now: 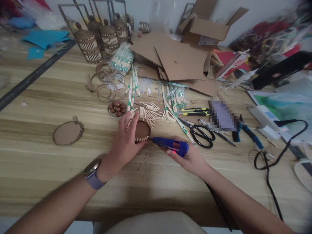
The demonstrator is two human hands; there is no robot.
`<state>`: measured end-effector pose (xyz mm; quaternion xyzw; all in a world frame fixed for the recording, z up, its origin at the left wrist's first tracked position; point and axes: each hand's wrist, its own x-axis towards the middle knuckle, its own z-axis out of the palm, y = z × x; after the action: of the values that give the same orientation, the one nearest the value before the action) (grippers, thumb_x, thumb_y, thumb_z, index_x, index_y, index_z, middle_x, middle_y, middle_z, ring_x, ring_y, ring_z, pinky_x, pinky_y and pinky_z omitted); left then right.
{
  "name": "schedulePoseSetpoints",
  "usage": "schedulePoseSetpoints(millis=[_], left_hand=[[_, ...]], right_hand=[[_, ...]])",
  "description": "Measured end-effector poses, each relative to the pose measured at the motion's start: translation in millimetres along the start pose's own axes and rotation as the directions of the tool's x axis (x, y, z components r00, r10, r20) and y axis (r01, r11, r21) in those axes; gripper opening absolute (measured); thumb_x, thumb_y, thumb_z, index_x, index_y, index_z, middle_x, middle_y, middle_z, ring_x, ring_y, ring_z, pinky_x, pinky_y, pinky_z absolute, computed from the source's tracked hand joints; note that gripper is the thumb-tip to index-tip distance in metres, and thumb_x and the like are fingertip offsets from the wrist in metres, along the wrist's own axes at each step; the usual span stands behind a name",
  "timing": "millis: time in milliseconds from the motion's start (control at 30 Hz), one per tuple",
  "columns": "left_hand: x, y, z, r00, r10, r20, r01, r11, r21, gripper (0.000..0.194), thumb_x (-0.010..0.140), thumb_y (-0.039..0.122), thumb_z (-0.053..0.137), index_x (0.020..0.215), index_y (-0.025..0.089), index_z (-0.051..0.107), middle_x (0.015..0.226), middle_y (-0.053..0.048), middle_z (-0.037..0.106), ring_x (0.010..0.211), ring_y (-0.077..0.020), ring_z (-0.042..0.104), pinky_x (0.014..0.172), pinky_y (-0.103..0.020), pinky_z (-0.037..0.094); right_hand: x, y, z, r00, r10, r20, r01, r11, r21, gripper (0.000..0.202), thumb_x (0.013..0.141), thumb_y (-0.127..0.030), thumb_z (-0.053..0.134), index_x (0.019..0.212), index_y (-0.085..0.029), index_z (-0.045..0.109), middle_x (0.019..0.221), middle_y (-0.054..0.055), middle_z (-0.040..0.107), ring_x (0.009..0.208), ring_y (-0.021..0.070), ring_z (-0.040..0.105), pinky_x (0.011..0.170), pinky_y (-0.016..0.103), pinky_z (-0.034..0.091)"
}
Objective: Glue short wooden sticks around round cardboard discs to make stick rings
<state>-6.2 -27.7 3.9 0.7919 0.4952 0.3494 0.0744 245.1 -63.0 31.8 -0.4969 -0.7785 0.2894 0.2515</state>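
Observation:
My left hand [127, 135] grips a round brown cardboard piece [142, 130] by its left side, thumb near the front edge and fingers at the back. Short pale sticks stand around its rim. Wrapped in my right hand [188, 157] is a blue hot glue gun [170, 145], its nozzle touching or very near the right front of the rim; a small red light glows on it. Cut sticks [149, 112] lie in a loose pile just behind the round piece. A small dish of brown beads [118, 108] sits to the left of that pile.
An oval cardboard disc with a twisted border [68, 133] lies at left. Black scissors [202, 135], a yellow-black cutter [196, 111] and pliers [250, 133] lie at right. A black cable [268, 165] loops there. Behind stand several stick lanterns [89, 45], cardboard sheets [180, 61] and a box [207, 29].

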Motion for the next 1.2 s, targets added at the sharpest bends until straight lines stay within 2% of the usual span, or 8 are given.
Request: schedulePoseSetpoints(millis=[333,667,767,867,933,1033,1100,1200], left_hand=[[0,2,0.1,1.0,-0.011,0.004,0.011,1.0,0.021,0.123,0.066,0.02,0.091,0.158,0.029,0.011,0.147,-0.018,0.034,0.14,-0.0398,0.039,0.114,-0.062,0.041],[1,3,-0.5,1.0,-0.006,0.001,0.006,1.0,0.016,0.12,0.069,0.02,0.089,0.158,0.031,0.01,0.147,-0.018,0.034,0.139,-0.0393,0.04,0.113,-0.063,0.042],[1,4,-0.5,1.0,-0.016,0.002,0.015,1.0,0.02,0.122,0.066,0.019,0.091,0.158,0.028,0.012,0.147,-0.019,0.034,0.14,-0.04,0.04,0.113,-0.062,0.042],[1,5,-0.8,0.999,-0.031,0.01,0.031,0.999,0.013,0.121,0.066,0.02,0.092,0.158,0.028,0.014,0.147,-0.019,0.034,0.141,-0.0405,0.038,0.113,-0.062,0.042],[0,5,-0.9,0.999,-0.039,0.017,0.038,0.999,0.01,0.121,0.066,0.021,0.092,0.158,0.028,0.015,0.148,-0.019,0.033,0.142,-0.0407,0.037,0.113,-0.061,0.043],[0,4,-0.9,0.999,-0.043,0.02,0.043,0.999,0.025,0.123,0.063,0.021,0.094,0.158,0.028,0.015,0.147,-0.019,0.034,0.142,-0.0411,0.037,0.113,-0.062,0.043],[0,4,-1.1,0.999,-0.039,0.019,0.038,0.999,0.036,0.125,0.062,0.021,0.095,0.157,0.027,0.015,0.146,-0.019,0.035,0.141,-0.0413,0.038,0.113,-0.062,0.042],[1,4,-1.7,0.999,-0.033,0.015,0.033,0.999,0.034,0.124,0.063,0.021,0.094,0.157,0.028,0.014,0.146,-0.018,0.035,0.14,-0.0408,0.04,0.113,-0.061,0.044]], right_hand=[[1,0,1,1.0,-0.024,0.002,0.024,0.999,-0.035,0.028,0.096,-0.043,0.056,0.08,-0.02,0.061,0.075,0.005,0.064,0.072,0.0204,0.063,0.064,0.03,0.048],[1,-3,2,1.0,0.012,0.008,-0.011,0.999,-0.031,0.027,0.094,-0.044,0.059,0.08,-0.021,0.062,0.078,0.005,0.067,0.076,0.0221,0.065,0.068,0.031,0.05],[0,-1,3,0.996,0.08,-0.033,-0.08,0.997,0.013,0.03,0.093,-0.048,0.059,0.082,-0.021,0.064,0.079,0.007,0.069,0.077,0.0234,0.067,0.068,0.033,0.052],[-1,-1,-3,0.973,0.218,-0.074,-0.208,0.97,0.127,0.036,0.089,-0.056,0.061,0.087,-0.02,0.065,0.083,0.008,0.071,0.078,0.024,0.067,0.068,0.034,0.053],[-1,-2,-13,0.96,0.281,0.008,-0.275,0.933,0.234,0.041,0.086,-0.061,0.065,0.089,-0.02,0.064,0.082,0.007,0.071,0.073,0.0213,0.065,0.064,0.031,0.053],[-1,-6,-27,0.925,0.272,0.265,-0.358,0.859,0.367,0.045,0.082,-0.064,0.069,0.088,-0.019,0.061,0.077,0.004,0.069,0.063,0.0153,0.06,0.054,0.026,0.047],[-2,-9,-31,0.887,0.24,0.395,-0.398,0.832,0.386,0.044,0.082,-0.062,0.071,0.087,-0.019,0.061,0.076,0.003,0.068,0.061,0.0132,0.057,0.052,0.024,0.045],[-2,-10,-28,0.845,0.226,0.485,-0.412,0.853,0.321,0.038,0.082,-0.055,0.073,0.084,-0.018,0.063,0.071,0.0,0.064,0.059,0.0119,0.052,0.05,0.023,0.041]])
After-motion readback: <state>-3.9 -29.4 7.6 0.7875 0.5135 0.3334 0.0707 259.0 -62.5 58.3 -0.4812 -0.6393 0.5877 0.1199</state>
